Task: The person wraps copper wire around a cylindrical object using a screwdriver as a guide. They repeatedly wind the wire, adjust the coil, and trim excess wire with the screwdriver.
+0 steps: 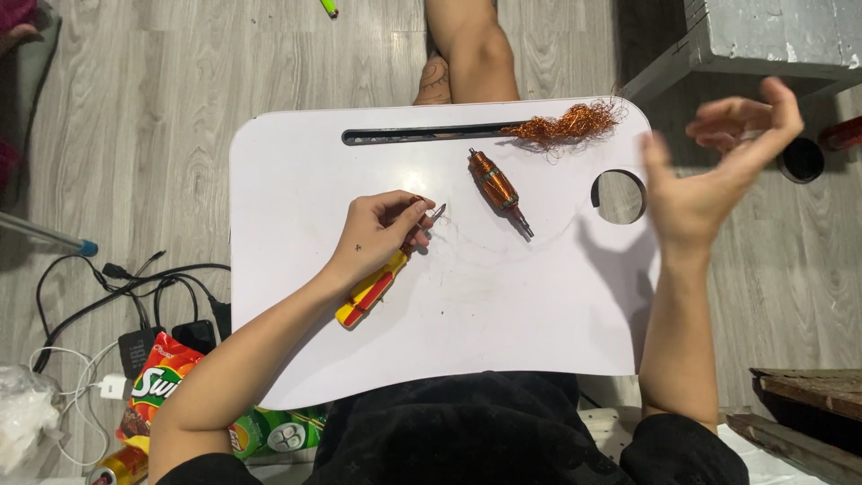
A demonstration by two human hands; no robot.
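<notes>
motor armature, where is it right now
In the head view the copper-wound motor armature lies on the white lap tray, upper middle, below the loose copper wire tangle, between both hands.

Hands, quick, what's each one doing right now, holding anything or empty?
Left hand: closed around a screwdriver with a yellow and red handle, its tip resting on the white lap tray.
Right hand: open, raised past the tray's right edge, holding nothing.

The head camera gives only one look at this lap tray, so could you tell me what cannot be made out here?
- Screwdriver: the left hand covers the upper handle; only the tip shows.
- Right hand: raised off the white tray, motion-blurred, so finger detail is unclear; it seems to hold nothing.
- Wound motor rotor: winding detail too small.
- Tangled copper wire: single strands cannot be separated.
- Snack bags: partly hidden by the left arm and tray.
</notes>
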